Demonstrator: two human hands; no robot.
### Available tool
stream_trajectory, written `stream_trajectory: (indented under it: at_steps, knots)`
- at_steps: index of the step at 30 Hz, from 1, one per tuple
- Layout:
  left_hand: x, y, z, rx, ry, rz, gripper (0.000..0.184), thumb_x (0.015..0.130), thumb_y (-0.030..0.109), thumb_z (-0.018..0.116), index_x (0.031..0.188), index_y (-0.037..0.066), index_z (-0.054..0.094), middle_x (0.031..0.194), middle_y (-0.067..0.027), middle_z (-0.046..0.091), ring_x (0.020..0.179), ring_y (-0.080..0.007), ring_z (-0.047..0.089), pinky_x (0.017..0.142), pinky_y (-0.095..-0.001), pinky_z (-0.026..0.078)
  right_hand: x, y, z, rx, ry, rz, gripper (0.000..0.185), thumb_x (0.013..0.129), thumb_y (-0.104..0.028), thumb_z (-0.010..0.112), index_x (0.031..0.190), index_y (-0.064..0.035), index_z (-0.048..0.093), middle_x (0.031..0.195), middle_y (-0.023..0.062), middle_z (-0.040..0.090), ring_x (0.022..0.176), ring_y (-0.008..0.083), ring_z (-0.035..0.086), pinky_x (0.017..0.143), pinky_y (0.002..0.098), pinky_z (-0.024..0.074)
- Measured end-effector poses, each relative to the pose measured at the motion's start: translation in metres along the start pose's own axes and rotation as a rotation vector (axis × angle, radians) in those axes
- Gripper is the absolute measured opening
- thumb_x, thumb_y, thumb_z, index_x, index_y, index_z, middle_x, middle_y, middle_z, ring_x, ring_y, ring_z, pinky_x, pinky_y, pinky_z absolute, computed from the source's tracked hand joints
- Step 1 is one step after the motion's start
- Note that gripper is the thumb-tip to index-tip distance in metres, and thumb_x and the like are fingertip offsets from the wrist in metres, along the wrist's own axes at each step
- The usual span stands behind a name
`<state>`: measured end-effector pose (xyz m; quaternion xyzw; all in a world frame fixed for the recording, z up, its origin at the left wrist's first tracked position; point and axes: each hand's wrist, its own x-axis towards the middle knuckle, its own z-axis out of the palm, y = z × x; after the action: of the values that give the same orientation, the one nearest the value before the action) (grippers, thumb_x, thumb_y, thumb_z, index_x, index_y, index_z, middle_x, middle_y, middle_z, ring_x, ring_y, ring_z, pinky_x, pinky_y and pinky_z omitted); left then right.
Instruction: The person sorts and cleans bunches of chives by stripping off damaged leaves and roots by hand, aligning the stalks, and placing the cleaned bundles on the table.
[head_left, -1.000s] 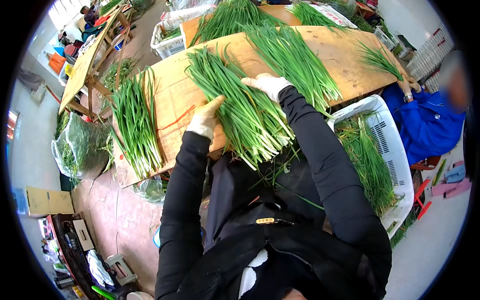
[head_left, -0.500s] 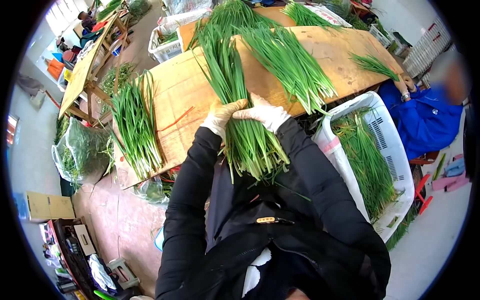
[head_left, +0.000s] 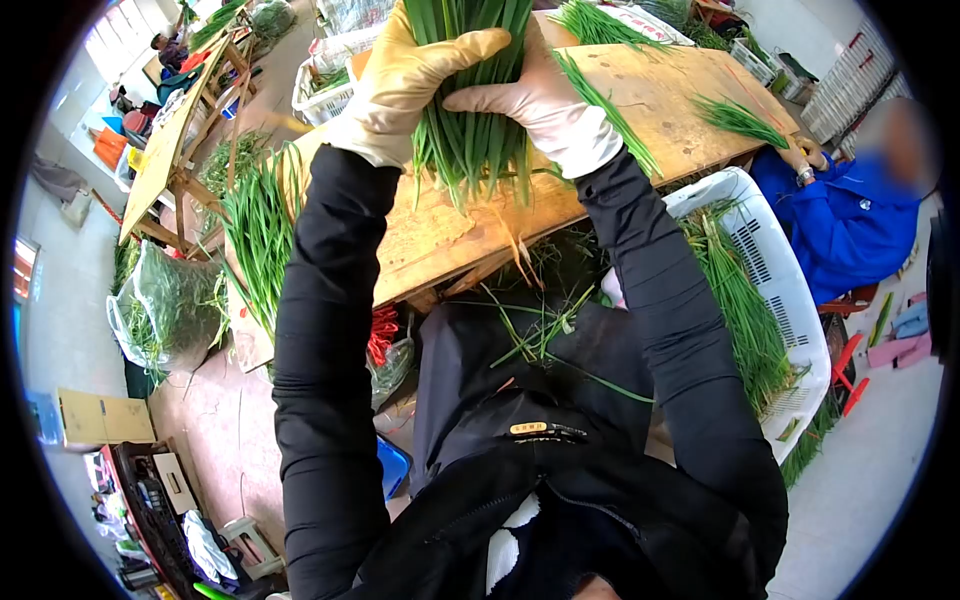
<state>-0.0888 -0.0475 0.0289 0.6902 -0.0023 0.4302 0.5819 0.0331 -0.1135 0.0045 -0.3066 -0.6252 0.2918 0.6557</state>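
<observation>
A thick bunch of garlic chives [head_left: 470, 150] is raised over the front of the wooden table, its lower ends hanging down. My left hand [head_left: 400, 90], in a pale glove, is closed around its left side. From the other side my right hand [head_left: 550, 105], also gloved, grips it, with both thumbs across the front. The top of the bunch runs out of view. Another chive bunch [head_left: 258, 235] lies on the table's left end, partly behind my left sleeve. Loose chive stalks [head_left: 540, 335] are scattered on my dark apron.
A white plastic basket [head_left: 818, 340] full of chives stands to my right. Beyond it sits a co-worker in blue [head_left: 855, 225], hands near a small chive bunch [head_left: 740, 120]. Red ties [head_left: 382, 333] hang under the wooden table [head_left: 430, 250]. A clear bag of greens [head_left: 165, 315] is at left.
Both hands have moved up and away from my body with the chive bunch, from the table's front edge to above the table. Loose stalks on my lap are now uncovered.
</observation>
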Motion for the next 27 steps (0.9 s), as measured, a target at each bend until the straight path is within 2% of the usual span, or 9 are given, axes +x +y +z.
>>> stream_trajectory:
  at_steps: [4, 7, 11, 12, 13, 19, 21, 22, 27]
  knots:
    - [0.012, -0.020, -0.016, 0.143, -0.126, -0.052, 0.043, 0.073, 0.015, 0.068, 0.111, 0.003, 0.051, 0.101, -0.0059, 0.059, 0.086, -0.0118, 0.057, 0.074, -0.0248, 0.046, 0.005, 0.001, -0.005, -0.046, -0.090, 0.184, 0.033, 0.065, -0.006, 0.071, 0.095, -0.0015, 0.057, 0.087, 0.0047, 0.061, 0.081, 0.0138, 0.059, 0.071, 0.0253, 0.0480]
    - [0.016, -0.020, -0.017, 0.099, -0.183, -0.028, 0.042, 0.074, 0.019, 0.067, 0.110, 0.003, 0.052, 0.101, -0.0044, 0.058, 0.089, -0.0115, 0.055, 0.076, -0.0239, 0.045, 0.015, 0.010, -0.002, -0.031, -0.049, 0.163, 0.029, 0.065, -0.003, 0.069, 0.092, -0.0014, 0.059, 0.085, 0.0049, 0.061, 0.079, 0.0136, 0.059, 0.070, 0.0245, 0.0478]
    - [0.041, -0.010, -0.031, 0.601, -0.313, 0.126, 0.051, 0.075, 0.022, 0.067, 0.118, 0.007, 0.046, 0.105, -0.0047, 0.055, 0.093, -0.0120, 0.052, 0.081, -0.0264, 0.042, 0.031, 0.005, 0.011, 0.015, 0.137, -0.014, 0.009, 0.075, -0.007, 0.058, 0.081, -0.0030, 0.053, 0.077, 0.0027, 0.053, 0.070, 0.0115, 0.051, 0.062, 0.0267, 0.0436]
    - [0.040, 0.025, -0.009, 0.803, -0.359, 0.269, 0.061, 0.074, 0.019, 0.066, 0.124, 0.005, 0.034, 0.115, -0.0134, 0.046, 0.106, -0.0211, 0.042, 0.089, -0.0333, 0.035, 0.043, 0.018, 0.001, -0.199, 0.130, -0.104, 0.025, 0.067, 0.002, 0.063, 0.090, -0.0013, 0.054, 0.081, 0.0042, 0.056, 0.070, 0.0130, 0.054, 0.060, 0.0266, 0.0456]
    - [0.035, 0.039, 0.001, 0.814, -0.231, 0.293, 0.031, 0.082, 0.019, 0.056, 0.108, 0.004, 0.049, 0.097, -0.0071, 0.055, 0.088, -0.0152, 0.050, 0.076, -0.0321, 0.041, 0.043, 0.014, -0.001, -0.197, 0.129, -0.108, 0.025, 0.067, 0.002, 0.063, 0.090, -0.0013, 0.054, 0.081, 0.0042, 0.056, 0.070, 0.0130, 0.054, 0.060, 0.0266, 0.0456]
    - [0.038, 0.049, -0.006, 0.463, -0.319, 0.137, 0.041, 0.083, 0.023, 0.056, 0.117, 0.004, 0.043, 0.102, -0.0071, 0.054, 0.091, -0.0152, 0.049, 0.078, -0.0289, 0.041, 0.042, -0.035, 0.013, -0.294, -0.044, 0.090, 0.028, 0.068, -0.003, 0.066, 0.094, -0.0008, 0.056, 0.085, 0.0050, 0.058, 0.074, 0.0157, 0.056, 0.062, 0.0280, 0.0467]
    - [0.043, 0.031, -0.018, 0.850, -0.331, 0.483, 0.046, 0.083, 0.026, 0.054, 0.121, 0.004, 0.040, 0.109, -0.0117, 0.052, 0.099, -0.0198, 0.048, 0.083, -0.0317, 0.038, 0.049, -0.008, 0.010, -0.029, -0.062, 0.019, 0.026, 0.073, -0.005, 0.062, 0.098, -0.0008, 0.053, 0.089, 0.0056, 0.057, 0.077, 0.0147, 0.055, 0.061, 0.0270, 0.0461]
    - [0.041, 0.042, -0.016, 0.851, -0.395, 0.257, 0.047, 0.083, 0.028, 0.053, 0.121, 0.004, 0.039, 0.112, -0.0144, 0.050, 0.101, -0.0227, 0.046, 0.085, -0.0331, 0.037, 0.049, -0.002, 0.008, -0.033, -0.065, 0.015, 0.026, 0.073, -0.005, 0.062, 0.098, -0.0008, 0.053, 0.089, 0.0056, 0.057, 0.077, 0.0147, 0.055, 0.061, 0.0270, 0.0461]
    - [0.040, 0.050, -0.016, 0.813, -0.385, 0.256, 0.049, 0.083, 0.028, 0.054, 0.124, 0.005, 0.036, 0.110, -0.0118, 0.050, 0.099, -0.0190, 0.047, 0.082, -0.0312, 0.038, 0.068, 0.023, -0.004, -1.313, -0.106, -0.415, 0.019, 0.080, -0.009, 0.055, 0.096, -0.0007, 0.052, 0.086, 0.0045, 0.056, 0.074, 0.0131, 0.054, 0.058, 0.0263, 0.0446]
